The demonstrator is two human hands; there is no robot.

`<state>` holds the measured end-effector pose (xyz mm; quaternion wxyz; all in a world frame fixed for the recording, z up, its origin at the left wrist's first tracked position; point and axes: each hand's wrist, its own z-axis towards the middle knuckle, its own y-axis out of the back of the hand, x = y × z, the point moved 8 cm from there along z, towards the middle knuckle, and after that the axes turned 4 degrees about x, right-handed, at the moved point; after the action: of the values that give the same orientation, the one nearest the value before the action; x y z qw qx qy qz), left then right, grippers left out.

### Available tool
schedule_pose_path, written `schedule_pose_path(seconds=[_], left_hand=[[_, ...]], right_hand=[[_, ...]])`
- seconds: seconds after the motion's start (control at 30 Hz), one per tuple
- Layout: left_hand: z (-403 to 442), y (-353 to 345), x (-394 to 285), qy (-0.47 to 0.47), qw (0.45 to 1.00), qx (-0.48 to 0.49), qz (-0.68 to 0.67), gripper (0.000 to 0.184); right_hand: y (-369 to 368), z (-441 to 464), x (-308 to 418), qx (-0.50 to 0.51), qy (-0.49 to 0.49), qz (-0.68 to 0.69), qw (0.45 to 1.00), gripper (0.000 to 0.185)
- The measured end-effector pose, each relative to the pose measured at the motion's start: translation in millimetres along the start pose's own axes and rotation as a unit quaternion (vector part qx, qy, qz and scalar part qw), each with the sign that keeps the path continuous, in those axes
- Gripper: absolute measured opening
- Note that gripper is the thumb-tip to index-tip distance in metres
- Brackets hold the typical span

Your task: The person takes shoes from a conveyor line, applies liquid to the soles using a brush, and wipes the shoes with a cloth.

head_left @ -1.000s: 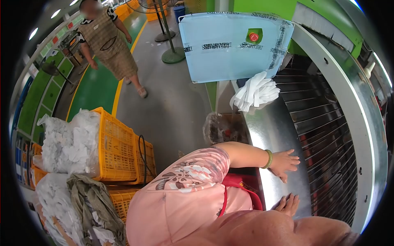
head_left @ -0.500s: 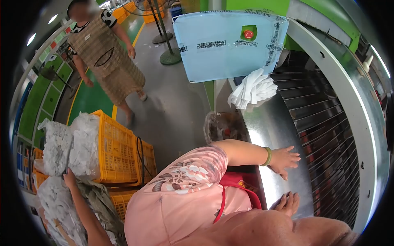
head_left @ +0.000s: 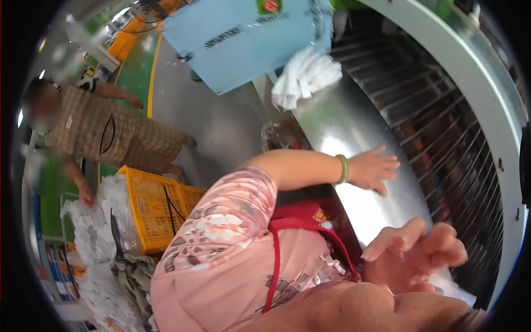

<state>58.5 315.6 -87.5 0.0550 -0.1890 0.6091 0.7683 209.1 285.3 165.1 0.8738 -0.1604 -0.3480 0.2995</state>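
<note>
No words can be read clearly now. Black letters run in rows across the blue board [head_left: 249, 52] and along its right edge, but they are blurry. A moment ago, they said "DREAMPAIRS". The yellow mark [head_left: 319, 214] on the red apron [head_left: 296, 209] is too small to read.

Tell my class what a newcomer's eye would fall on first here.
Probably the big pale-blue panel at the top, with its round red button, and the bundle of white strips near its lower right edge. Next, perhaps, the left hand, wearing a green bangle, fingers spread above the shiny metal ledge right of centre.
</note>
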Motion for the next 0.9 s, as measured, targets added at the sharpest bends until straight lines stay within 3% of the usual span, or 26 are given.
schedule_pose_path(seconds=[0.13,0.2,0.53,0.67,0.9], left_hand=[[1,3,1,0.001,1.000,-0.018,0.016,0.068],[1,5,0,-0.003,1.000,-0.027,0.016,0.065],[2,3,4,-0.003,0.999,-0.029,0.023,0.061],[3,-1,2,0.005,0.999,-0.036,0.020,0.061],[1,4,5,0.003,0.999,-0.042,0.007,0.064]], right_hand=[[22,-9,24,0.043,-0.095,0.109,0.989,0.049],[30,-13,22,0.044,-0.184,0.085,0.978,0.043],[36,-22,15,0.011,-0.306,-0.004,0.952,0.032],[36,-15,16,0.001,-0.302,-0.001,0.953,0.028],[50,-8,17,-0.001,-0.203,0.070,0.977,0.022]])
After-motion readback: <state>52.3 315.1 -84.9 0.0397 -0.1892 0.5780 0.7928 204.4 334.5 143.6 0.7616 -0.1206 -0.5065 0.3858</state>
